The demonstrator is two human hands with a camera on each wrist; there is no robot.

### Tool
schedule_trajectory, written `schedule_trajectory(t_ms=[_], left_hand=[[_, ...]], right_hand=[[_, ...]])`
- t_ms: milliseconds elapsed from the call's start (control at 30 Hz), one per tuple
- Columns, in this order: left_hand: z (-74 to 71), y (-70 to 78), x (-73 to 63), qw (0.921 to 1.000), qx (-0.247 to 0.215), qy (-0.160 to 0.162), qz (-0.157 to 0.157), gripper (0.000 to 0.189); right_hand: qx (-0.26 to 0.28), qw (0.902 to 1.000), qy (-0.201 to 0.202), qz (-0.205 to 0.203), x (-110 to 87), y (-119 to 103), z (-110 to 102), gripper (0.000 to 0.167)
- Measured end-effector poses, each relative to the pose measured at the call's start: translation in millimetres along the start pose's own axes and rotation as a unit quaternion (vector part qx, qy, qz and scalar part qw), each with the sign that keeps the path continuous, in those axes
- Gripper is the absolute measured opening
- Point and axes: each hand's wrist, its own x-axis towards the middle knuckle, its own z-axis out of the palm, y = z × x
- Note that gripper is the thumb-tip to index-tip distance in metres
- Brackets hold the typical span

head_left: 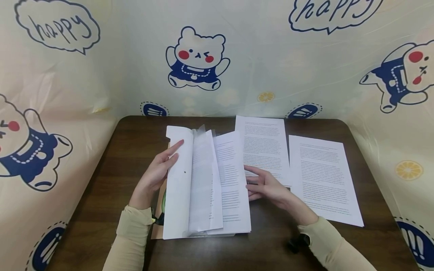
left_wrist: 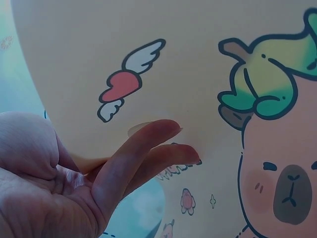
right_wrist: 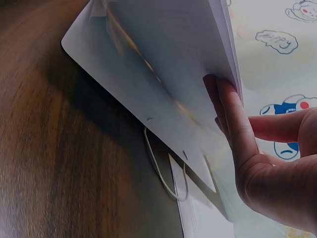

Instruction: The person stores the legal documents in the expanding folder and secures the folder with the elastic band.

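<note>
A document folder [head_left: 178,184] stands partly open on the table, its outer cover [left_wrist: 198,74] printed with a capybara and a winged heart. My left hand [head_left: 159,167] grips the left cover, thumb and index finger on its white inside; in the left wrist view other fingers [left_wrist: 148,153] lie against the printed side. Printed sheets [head_left: 232,188] and clear sleeves [head_left: 203,180] fan out inside. At their right edge, my right hand [head_left: 266,186] holds the sheets; the right wrist view shows fingers [right_wrist: 237,124] behind them and the thumb near the edge.
Two printed pages lie right of the folder: one page [head_left: 262,146] at the back, partly covered by the folder's sheets, another page [head_left: 322,180] nearer the right edge. An elastic loop [right_wrist: 158,173] hangs from the folder. A patterned curtain [head_left: 257,56] surrounds the wooden table [head_left: 112,210].
</note>
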Motion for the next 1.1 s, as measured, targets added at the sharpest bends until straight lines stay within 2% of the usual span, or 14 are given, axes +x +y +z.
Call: schedule_trajectory(t_ms=[233, 600, 900, 1100], left_hand=[[-1.1, -0.5, 1.1, 1.0000, 0.005, 0.002, -0.005, 0.059], [0.7, -0.3, 0.0, 1.0000, 0.000, -0.004, 0.009, 0.060], [2.7, 0.5, -1.5, 0.9994, 0.030, 0.003, 0.017, 0.060], [1.9, -0.2, -1.9, 0.9997, 0.018, 0.000, 0.014, 0.060]], right_hand=[[-0.005, 1.0000, 0.002, 0.005, 8.1, 0, 9, 0.078], [0.000, 0.9998, 0.006, 0.017, 15.8, 0, 18, 0.076], [0.003, 0.9998, 0.008, 0.019, 19.1, 3, 20, 0.075], [-0.004, 0.9997, 0.010, 0.021, 20.1, 4, 21, 0.075]])
